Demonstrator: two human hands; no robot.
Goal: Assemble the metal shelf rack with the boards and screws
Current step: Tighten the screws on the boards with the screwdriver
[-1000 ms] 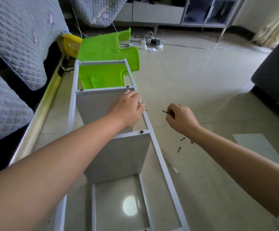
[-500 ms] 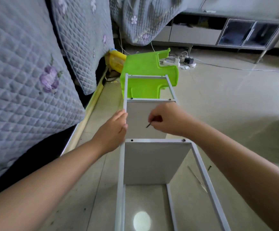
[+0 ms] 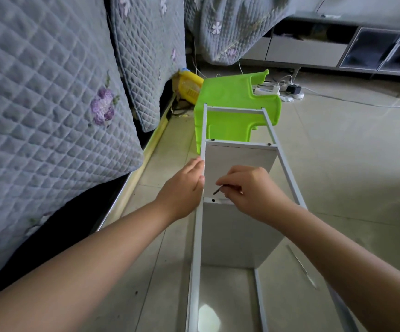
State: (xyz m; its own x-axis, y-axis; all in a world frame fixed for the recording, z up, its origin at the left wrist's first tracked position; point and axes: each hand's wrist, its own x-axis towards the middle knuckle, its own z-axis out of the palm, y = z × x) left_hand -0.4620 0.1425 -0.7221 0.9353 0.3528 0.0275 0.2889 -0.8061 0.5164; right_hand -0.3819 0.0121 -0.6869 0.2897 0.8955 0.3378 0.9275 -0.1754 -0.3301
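1. The metal shelf rack [image 3: 200,236] lies on its side on the tiled floor [image 3: 337,176], its long rails running away from the camera; two grey boards stand across it, the nearer board [image 3: 237,233] below the hands and the farther board [image 3: 239,156] beyond them.
2. The left hand [image 3: 184,185] rests against the outer side of the left rail, fingers [image 3: 197,164] straight and laid along the metal; it grips nothing.
3. The right hand [image 3: 251,190] is curled over the top edge of the nearer board; its thumb and forefinger pinch a dark screw [image 3: 217,190], tip slanting down and left.
4. The screw tip hangs just above an open hole [image 3: 213,200] at the left end of that board's top edge; tip and hole are apart.
5. The farther board shows a screw head near each end of its top edge.
6. A green plastic stool [image 3: 234,97] lies tipped behind the rack's far end; a yellow basket [image 3: 189,88] sits beside it, under a quilted grey cover [image 3: 50,104] on the left.
7. A power strip [image 3: 269,91] with cables lies on the floor farther back.
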